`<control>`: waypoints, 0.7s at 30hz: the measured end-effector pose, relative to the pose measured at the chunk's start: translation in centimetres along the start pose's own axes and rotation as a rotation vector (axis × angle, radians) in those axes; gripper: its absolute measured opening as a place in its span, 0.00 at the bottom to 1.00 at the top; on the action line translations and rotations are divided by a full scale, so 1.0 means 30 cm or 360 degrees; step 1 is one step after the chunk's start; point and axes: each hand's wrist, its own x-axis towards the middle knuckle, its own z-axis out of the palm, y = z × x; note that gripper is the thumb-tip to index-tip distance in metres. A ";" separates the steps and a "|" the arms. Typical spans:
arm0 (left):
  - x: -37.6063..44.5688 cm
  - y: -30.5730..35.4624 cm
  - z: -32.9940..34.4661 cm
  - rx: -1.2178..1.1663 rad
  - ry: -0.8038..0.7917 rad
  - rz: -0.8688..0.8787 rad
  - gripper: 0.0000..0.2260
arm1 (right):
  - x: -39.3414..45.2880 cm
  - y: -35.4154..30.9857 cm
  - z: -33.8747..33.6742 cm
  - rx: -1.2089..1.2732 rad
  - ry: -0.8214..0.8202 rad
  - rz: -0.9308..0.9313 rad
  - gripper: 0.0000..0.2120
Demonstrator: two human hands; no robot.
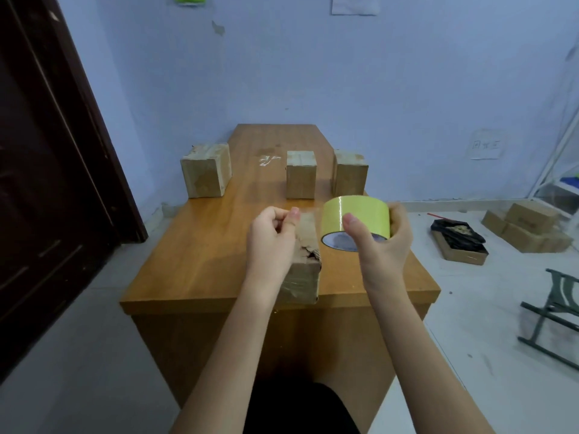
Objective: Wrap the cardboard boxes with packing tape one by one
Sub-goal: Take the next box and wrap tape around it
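My right hand grips a wide roll of yellowish packing tape, thumb on its outer face, held above the wooden table. My left hand pinches the pulled-out clear end of the tape between thumb and forefinger, just left of the roll. Under my left hand a worn cardboard box with a torn edge lies near the table's front edge. Farther back stand three more cardboard boxes: one at the left, one in the middle, one at the right.
A dark door stands at the left. On the floor to the right lie an open box with black contents, a pile of cardboard boxes, a folding stool and a white rack.
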 end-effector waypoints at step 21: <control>0.032 0.018 -0.059 0.0701 0.0004 -0.0159 0.18 | 0.028 -0.047 -0.016 -0.0305 -0.0394 -0.0283 0.11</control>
